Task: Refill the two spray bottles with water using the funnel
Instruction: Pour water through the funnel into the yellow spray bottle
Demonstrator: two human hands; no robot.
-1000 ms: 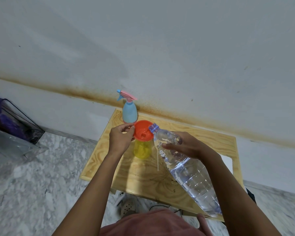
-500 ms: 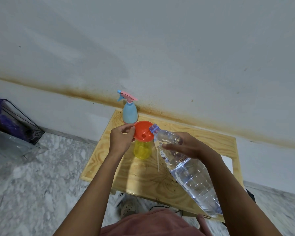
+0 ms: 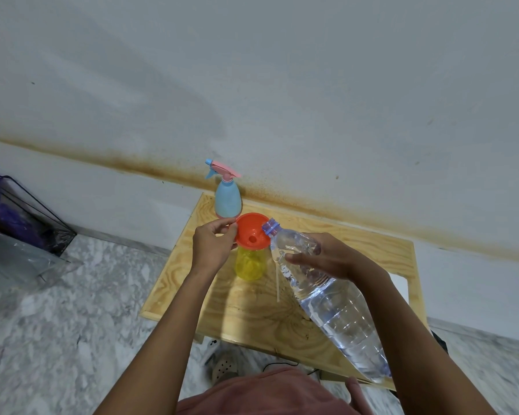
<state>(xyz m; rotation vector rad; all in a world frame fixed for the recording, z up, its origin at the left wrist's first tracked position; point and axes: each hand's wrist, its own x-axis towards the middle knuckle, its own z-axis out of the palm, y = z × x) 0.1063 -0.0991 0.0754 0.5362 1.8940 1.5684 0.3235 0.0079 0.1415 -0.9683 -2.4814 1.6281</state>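
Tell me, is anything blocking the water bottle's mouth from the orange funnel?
Nothing visible does. The mouth of the water bottle is at the rim of the funnel; the left hand pinches only its opposite edge.

Soft dim light, wide-angle bending, blurred edges.

Rust-stained white wall point(image 3: 282, 85), grey marble floor point(image 3: 72, 324), small plywood table point(image 3: 372, 259).

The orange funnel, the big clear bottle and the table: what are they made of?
The orange funnel looks like moulded plastic: opaque, smooth, evenly coloured. The big clear bottle is thin transparent plastic, ribbed and dented, water showing through. The table seems bare pale wood, probably plywood, with swirling grain.
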